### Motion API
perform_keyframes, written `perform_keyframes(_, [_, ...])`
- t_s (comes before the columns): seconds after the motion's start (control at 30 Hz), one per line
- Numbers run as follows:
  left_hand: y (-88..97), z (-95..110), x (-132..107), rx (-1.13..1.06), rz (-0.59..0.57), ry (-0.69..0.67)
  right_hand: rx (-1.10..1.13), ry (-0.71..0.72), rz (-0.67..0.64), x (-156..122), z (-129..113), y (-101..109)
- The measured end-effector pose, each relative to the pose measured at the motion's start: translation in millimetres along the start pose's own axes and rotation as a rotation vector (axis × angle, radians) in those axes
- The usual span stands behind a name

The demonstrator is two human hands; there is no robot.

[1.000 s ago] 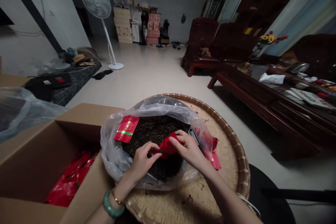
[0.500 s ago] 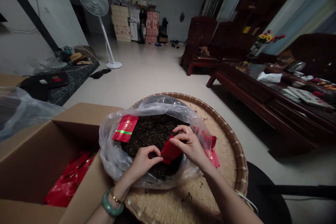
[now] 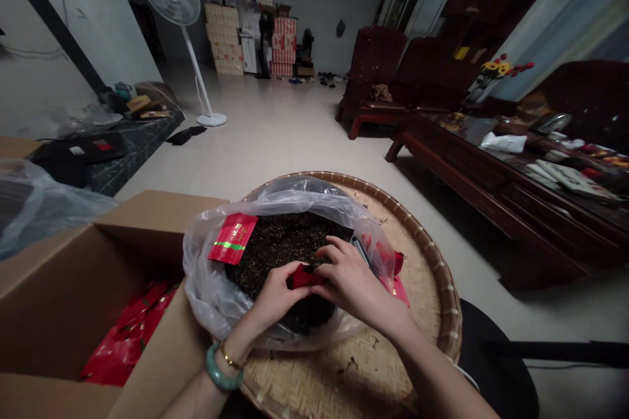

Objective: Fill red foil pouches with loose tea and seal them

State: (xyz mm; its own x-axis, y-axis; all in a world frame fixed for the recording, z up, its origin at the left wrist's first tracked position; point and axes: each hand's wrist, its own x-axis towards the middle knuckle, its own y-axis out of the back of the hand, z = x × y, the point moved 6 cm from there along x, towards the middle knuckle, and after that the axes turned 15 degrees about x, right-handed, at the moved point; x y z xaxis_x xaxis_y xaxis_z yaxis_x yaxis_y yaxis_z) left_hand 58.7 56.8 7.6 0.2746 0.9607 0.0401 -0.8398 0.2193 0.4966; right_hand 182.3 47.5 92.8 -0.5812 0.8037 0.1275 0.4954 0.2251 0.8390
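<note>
Between my two hands is a small red packet (image 3: 305,277), held over dark loose tea leaves (image 3: 280,242). My left hand (image 3: 278,291) grips its left side with thumb and fingers; a green bangle circles that wrist. My right hand (image 3: 348,275) grips the other side, its fingers partly hiding the packet. The tea fills an open clear plastic bag (image 3: 206,294) on a round woven bamboo tray (image 3: 422,314). Another red packet (image 3: 232,239) with a green stripe lies flat at the left of the tea. Beside my right hand, a grey strip-like object (image 3: 362,252) shows inside the bag.
An open cardboard box (image 3: 152,360) at left holds several red packets (image 3: 125,340). More red packets (image 3: 400,288) lie at the tray's right. A dark wooden table (image 3: 466,183) stands right, a white fan (image 3: 194,65) farther back.
The red packet has turned from hanging broad side out to being seen edge-on. My right hand has come lower and closer to my left, which now grips the packet more fully.
</note>
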Motion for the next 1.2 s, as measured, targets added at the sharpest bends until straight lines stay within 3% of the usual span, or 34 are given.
perform_keyframes(0.1, [5.0, 0.6, -2.6, 0.011, -0.005, -0.025, -0.006, 0.004, -0.076, 6.5, -1.9, -8.9])
perform_keyframes(0.23, [17.2, 1.1, -4.6, 0.008, 0.028, -0.061, 0.115, 0.024, -0.080, 9.5, -5.8, -4.3])
perform_keyframes(0.4, [24.4, -6.0, -1.6, -0.132, 0.101, 0.038, 0.475, -0.059, 0.123, 7.6, 13.9, 6.2])
perform_keyframes(0.5, [21.9, -7.0, 0.5, -0.231, 0.104, 0.117, 0.741, -0.180, 0.273, 6.5, 36.6, 0.2])
perform_keyframes(0.63, [17.0, -5.8, 1.0, -0.433, 0.098, 0.240, 1.066, -0.359, 0.273, 6.0, 53.5, -22.1])
perform_keyframes(0.8, [13.7, -1.7, 0.0, -0.484, 0.112, 0.282, 1.169, -0.475, 0.313, 2.9, 57.9, -33.1])
perform_keyframes(1.03, [10.3, -3.1, -0.1, -0.490, 0.141, 0.280, 1.277, -0.438, 0.377, -2.5, 62.4, -31.5])
perform_keyframes(1.2, [12.3, -2.4, 0.6, -0.461, 0.160, 0.217, 1.196, -0.284, 0.322, -8.0, 57.4, -24.6])
